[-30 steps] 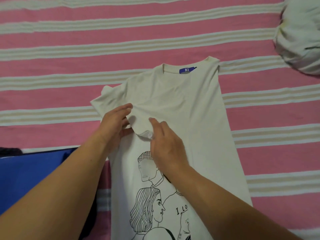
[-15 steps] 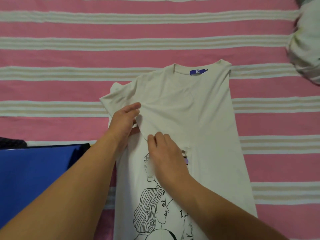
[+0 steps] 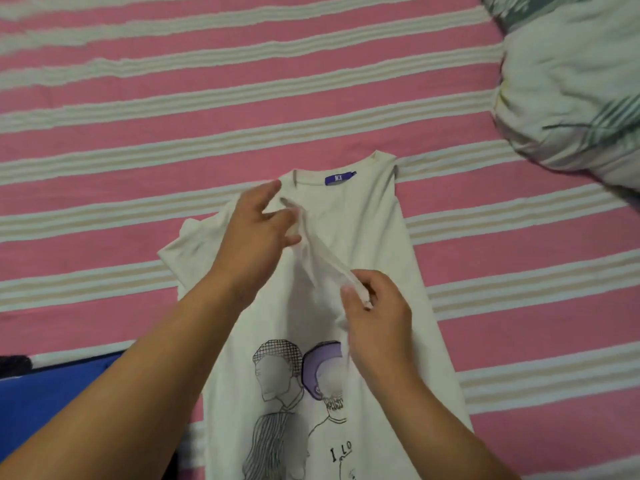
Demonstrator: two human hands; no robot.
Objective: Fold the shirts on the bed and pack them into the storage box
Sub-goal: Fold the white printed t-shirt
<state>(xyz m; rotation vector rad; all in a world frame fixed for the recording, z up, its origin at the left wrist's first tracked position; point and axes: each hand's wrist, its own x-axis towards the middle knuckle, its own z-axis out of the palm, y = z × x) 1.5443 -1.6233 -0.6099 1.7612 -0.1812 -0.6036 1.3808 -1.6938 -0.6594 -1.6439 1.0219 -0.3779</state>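
A cream T-shirt with a blue neck label and a line drawing of people lies face up in the middle of the pink striped bed, its right side folded in. My left hand pinches the raised sleeve fold near the collar. My right hand grips the other end of that same fold, lifted off the shirt's chest. The blue storage box shows at the lower left, partly hidden by my left forearm.
A pale crumpled heap of cloth with grey-green print lies at the upper right of the bed. A dark item pokes out at the left edge, beside the box.
Both hands have taken hold of the folded-in left sleeve and lifted it off the shirt; the left hand moved up toward the collar. More of the printed drawing is uncovered.
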